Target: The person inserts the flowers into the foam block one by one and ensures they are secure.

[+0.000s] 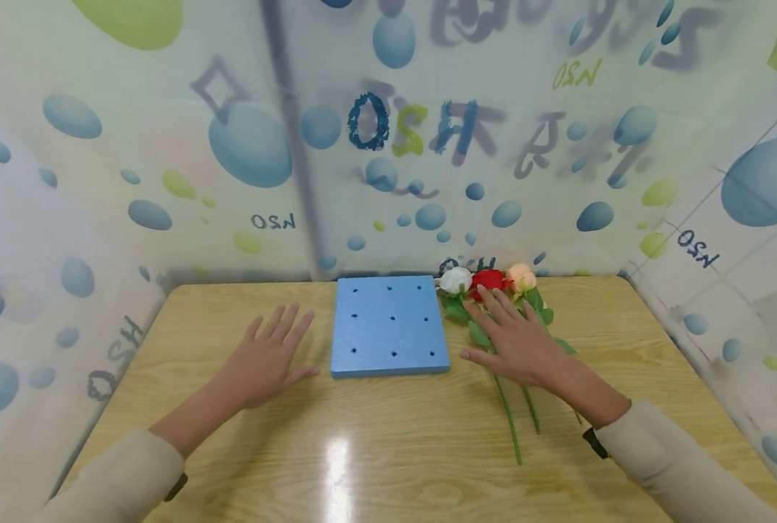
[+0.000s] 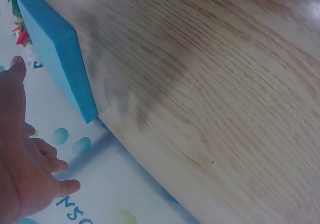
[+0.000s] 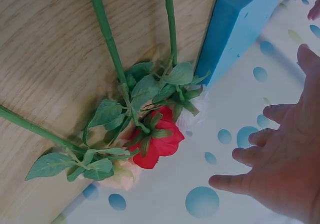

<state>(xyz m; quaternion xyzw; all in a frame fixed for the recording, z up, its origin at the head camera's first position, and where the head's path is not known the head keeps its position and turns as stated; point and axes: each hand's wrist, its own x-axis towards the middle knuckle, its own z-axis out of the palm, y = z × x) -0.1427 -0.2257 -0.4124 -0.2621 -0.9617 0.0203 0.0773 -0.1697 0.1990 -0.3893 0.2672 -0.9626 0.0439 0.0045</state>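
Observation:
A blue block [image 1: 391, 334] with several small holes in its top lies near the table's back edge. Left of it my left hand [image 1: 264, 359] hovers with fingers spread, holding nothing. Over the flower stems on the right, my right hand [image 1: 515, 338] is also spread and holds nothing; the right wrist view shows a gap between it and the blooms. A white flower [image 1: 456, 280], a red flower [image 1: 489, 282] and a peach flower [image 1: 521, 277] lie side by side right of the block, their green stems pointing toward the front.
The wooden table [image 1: 283, 450] reflects a bright light near its front. A pale backdrop [image 1: 336, 73] with blue and green spots and lettering rises behind the table and along both sides.

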